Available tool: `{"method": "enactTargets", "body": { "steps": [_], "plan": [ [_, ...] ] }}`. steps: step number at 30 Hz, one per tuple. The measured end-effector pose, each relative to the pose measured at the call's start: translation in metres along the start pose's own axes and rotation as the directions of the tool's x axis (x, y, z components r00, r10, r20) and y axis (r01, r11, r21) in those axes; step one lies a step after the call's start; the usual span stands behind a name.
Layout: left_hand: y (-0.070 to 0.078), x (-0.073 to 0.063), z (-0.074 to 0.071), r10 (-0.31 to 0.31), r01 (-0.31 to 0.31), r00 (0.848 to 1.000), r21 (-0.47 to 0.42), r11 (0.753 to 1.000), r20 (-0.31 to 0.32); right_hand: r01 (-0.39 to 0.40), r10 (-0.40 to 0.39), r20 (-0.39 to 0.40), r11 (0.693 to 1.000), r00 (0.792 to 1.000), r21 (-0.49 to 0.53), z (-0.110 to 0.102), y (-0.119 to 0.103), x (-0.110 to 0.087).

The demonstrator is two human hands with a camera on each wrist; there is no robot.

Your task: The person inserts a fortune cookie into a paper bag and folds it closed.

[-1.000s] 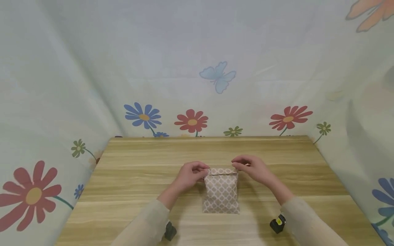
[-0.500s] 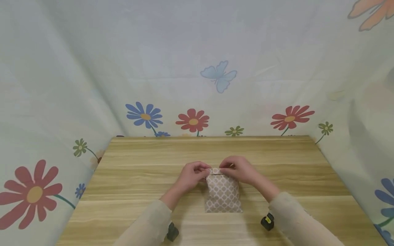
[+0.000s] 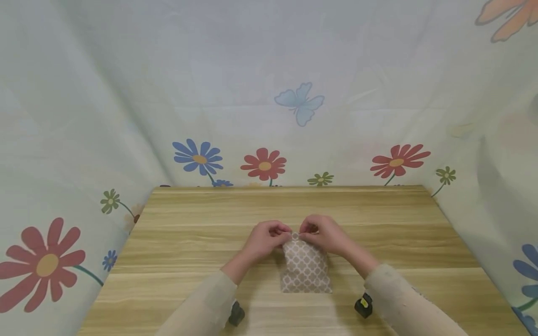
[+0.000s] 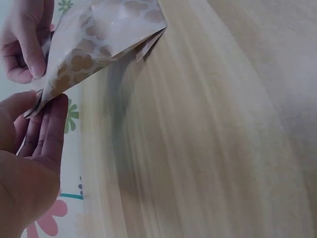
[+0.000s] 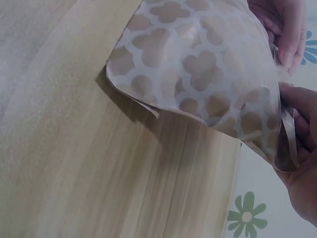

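A small tan paper bag (image 3: 306, 268) with a white lattice pattern stands on the table in the head view, its bottom edge toward me. My left hand (image 3: 262, 240) pinches the top left corner between thumb and fingers. Close beside it, my right hand (image 3: 325, 233) pinches the folded top edge, thumb in front and fingers behind. In the left wrist view the bag (image 4: 106, 34) slants up from the table, and its creased corner sits between left thumb and fingers. The right wrist view shows the folded layers of the bag (image 5: 198, 64) in the right hand's grip.
The wood-grain table (image 3: 201, 210) reaches back to a pale cloth backdrop (image 3: 227, 84) printed with flowers and a butterfly. Cloth also hangs on both sides. A black wrist device (image 3: 363, 305) sits below the right sleeve, another black device (image 3: 236, 313) by the left.
My right hand has moved left from the bag's top right corner onto its top edge, near the left hand. The dark line of the top fold no longer shows.
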State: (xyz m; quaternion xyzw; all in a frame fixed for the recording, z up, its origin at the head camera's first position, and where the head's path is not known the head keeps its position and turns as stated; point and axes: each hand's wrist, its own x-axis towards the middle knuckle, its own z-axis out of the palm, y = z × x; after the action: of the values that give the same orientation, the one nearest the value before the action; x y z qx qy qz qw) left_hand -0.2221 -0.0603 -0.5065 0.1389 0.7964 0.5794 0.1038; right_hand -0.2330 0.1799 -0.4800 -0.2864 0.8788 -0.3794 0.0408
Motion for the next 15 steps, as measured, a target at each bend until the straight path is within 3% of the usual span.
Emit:
{"method": "enactTargets", "body": {
  "steps": [5, 15],
  "plan": [
    [0.0043, 0.0038, -0.0003, 0.010, -0.011, 1.000, 0.097, 0.995, 0.011, -0.003, 0.003, 0.005, 1.000, 1.000, 0.009, 0.0008, 0.0019, -0.0009],
    [0.0062, 0.0036, 0.0025, 0.011, -0.010, 1.000, 0.152, 0.988, -0.005, -0.033, 0.033, 0.027, 0.999, 0.999, -0.002, -0.0079, 0.0067, -0.0096]
  ]
}}
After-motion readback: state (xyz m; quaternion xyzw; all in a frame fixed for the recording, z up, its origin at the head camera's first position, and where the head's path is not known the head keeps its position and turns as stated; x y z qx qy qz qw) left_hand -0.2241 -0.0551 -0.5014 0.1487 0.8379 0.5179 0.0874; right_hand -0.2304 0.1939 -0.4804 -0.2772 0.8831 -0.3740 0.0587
